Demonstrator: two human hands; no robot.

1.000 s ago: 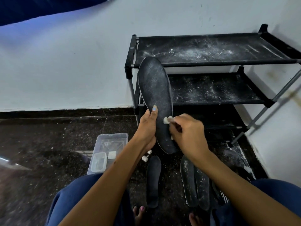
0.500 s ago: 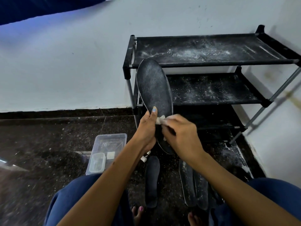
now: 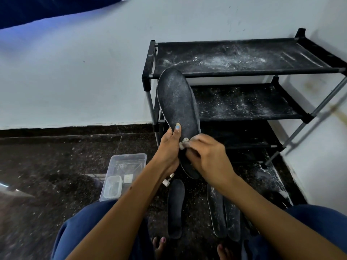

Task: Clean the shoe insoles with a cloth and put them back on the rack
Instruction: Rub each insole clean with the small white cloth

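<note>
From the head camera, looking down past two forearms, the left hand (image 3: 170, 147) grips a dark insole (image 3: 178, 109) near its lower half, the thumb lying flat against the speckled face and the fingers wrapped behind the edge. The insole stands nearly upright, tipped slightly to the left, its rounded toe end overlapping the front rail of the rack (image 3: 244, 72) in the picture. The right hand (image 3: 208, 158) is curled around a small pale cloth (image 3: 184, 143), pinching it against the insole just beside the left thumb, so the two hands sit close together, almost touching. The rack is black, set against the white wall, and both its top shelf and its middle shelf are dusted with white powder. On the dark speckled floor (image 3: 56, 175) below the hands lie more insoles: a single insole (image 3: 175, 207) lies lengthwise between the person's knees, and a pair of insoles (image 3: 223, 212) rests side by side to its right, partly overlapping, with white dust on them. Left of the left forearm sits a clear plastic tub (image 3: 125, 173) holding a smaller clear container and a small white square. Small white pieces show just under the left wrist; what they are cannot be told. Blue trouser legs and bare toes fill the bottom edge.
</note>
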